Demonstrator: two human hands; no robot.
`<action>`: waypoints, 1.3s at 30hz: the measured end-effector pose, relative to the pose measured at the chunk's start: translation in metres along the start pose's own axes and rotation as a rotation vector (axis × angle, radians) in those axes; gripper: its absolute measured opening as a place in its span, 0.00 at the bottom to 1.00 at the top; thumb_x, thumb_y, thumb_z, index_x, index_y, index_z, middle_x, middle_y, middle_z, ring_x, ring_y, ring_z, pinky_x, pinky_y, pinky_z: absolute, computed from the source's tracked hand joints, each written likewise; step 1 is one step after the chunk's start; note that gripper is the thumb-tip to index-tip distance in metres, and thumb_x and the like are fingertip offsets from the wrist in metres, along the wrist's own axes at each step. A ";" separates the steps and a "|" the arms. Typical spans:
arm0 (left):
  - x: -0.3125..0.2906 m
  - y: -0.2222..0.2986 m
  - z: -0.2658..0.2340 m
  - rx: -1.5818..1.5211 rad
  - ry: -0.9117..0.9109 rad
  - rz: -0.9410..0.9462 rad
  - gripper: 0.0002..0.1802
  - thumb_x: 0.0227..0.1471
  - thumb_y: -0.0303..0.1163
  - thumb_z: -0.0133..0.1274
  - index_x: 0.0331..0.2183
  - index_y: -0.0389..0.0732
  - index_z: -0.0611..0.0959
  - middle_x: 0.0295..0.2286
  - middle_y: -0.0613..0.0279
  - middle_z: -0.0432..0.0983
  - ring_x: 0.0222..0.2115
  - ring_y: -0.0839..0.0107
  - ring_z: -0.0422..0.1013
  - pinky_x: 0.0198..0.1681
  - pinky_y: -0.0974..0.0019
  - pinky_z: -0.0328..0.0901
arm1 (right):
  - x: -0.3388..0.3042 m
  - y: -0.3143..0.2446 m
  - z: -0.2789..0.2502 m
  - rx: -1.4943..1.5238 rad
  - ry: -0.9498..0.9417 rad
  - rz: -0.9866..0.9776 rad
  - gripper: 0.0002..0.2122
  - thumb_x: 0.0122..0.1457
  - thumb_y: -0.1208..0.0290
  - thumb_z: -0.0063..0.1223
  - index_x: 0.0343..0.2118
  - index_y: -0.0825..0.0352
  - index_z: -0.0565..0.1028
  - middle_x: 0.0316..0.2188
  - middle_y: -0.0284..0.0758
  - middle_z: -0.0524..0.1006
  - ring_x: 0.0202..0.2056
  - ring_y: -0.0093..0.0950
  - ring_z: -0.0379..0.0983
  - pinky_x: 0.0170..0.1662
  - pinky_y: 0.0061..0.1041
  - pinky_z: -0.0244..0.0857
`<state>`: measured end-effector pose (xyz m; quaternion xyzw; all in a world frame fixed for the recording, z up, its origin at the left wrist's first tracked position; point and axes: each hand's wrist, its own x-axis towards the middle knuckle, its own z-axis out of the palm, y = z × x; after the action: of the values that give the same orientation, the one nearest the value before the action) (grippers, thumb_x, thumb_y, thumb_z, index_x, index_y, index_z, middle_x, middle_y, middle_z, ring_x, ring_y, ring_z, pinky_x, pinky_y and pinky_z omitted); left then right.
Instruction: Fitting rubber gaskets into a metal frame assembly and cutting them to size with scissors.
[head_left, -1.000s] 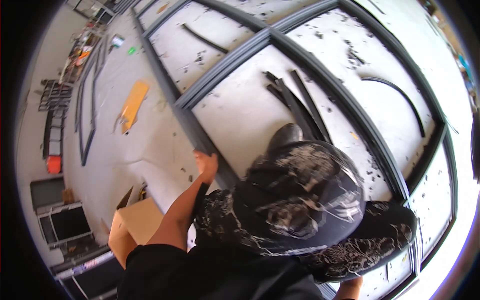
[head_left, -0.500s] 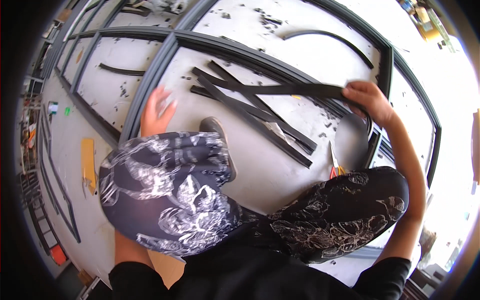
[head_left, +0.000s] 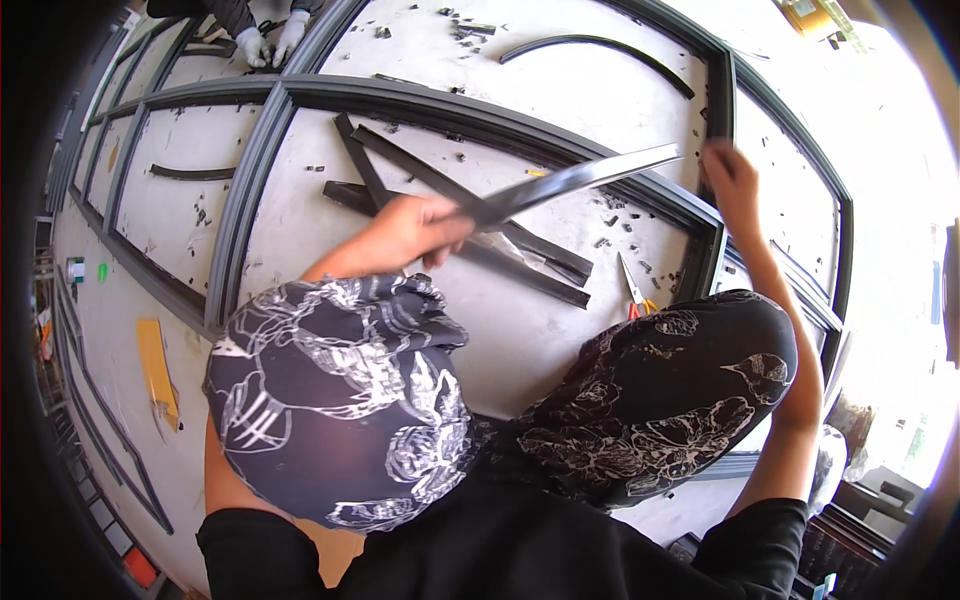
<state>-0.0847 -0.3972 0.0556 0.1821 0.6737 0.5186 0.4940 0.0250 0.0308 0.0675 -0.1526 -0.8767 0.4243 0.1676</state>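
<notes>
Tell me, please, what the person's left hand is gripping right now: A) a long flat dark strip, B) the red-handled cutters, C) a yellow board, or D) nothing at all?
A: the left hand is closed on one end of the long dark strip, while the red-handled cutters lie untouched on the floor.

A: Where is the frame (head_left: 480, 110)?
B: Flat on the floor (head_left: 560, 330), ahead of the knees. Loose strips (head_left: 450, 200) lie crossed inside its middle bay.

A: And the hands?
B: Left hand (head_left: 405, 232) over those strips, gripping one end of a long strip (head_left: 580, 180); right hand (head_left: 730, 180) at the frame's right upright.

A: Anything else?
B: Snips (head_left: 633, 292) on the floor right of the strips. A curved strip (head_left: 600, 48) in the far bay. Another person's gloved hands (head_left: 270, 40) far left.
</notes>
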 end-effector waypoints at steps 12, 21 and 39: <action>-0.068 -0.026 -0.012 0.260 -0.211 -0.435 0.17 0.56 0.43 0.59 0.33 0.36 0.81 0.27 0.67 0.78 0.30 0.81 0.70 0.35 0.72 0.66 | -0.223 0.203 0.024 -0.426 -0.229 0.152 0.10 0.57 0.64 0.58 0.36 0.64 0.79 0.21 0.36 0.76 0.22 0.26 0.71 0.28 0.27 0.66; -0.130 -0.078 -0.024 0.535 0.444 -0.589 0.31 0.44 0.41 0.68 0.45 0.31 0.78 0.41 0.48 0.77 0.44 0.61 0.73 0.49 0.60 0.65 | -0.185 0.183 0.022 -0.276 -0.202 0.135 0.10 0.56 0.63 0.59 0.35 0.62 0.80 0.21 0.38 0.76 0.23 0.28 0.73 0.29 0.28 0.68; -0.249 -0.244 0.004 0.279 1.400 -0.957 0.26 0.45 0.38 0.64 0.43 0.32 0.77 0.43 0.47 0.75 0.47 0.55 0.70 0.49 0.55 0.64 | -0.031 -0.064 0.255 -0.605 -0.709 -0.476 0.30 0.45 0.50 0.66 0.50 0.60 0.73 0.43 0.42 0.77 0.50 0.42 0.70 0.52 0.43 0.63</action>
<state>0.0953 -0.6803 -0.0399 -0.4247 0.8852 0.1598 0.1032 -0.0630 -0.1966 -0.0356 0.1624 -0.9734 0.1277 -0.0994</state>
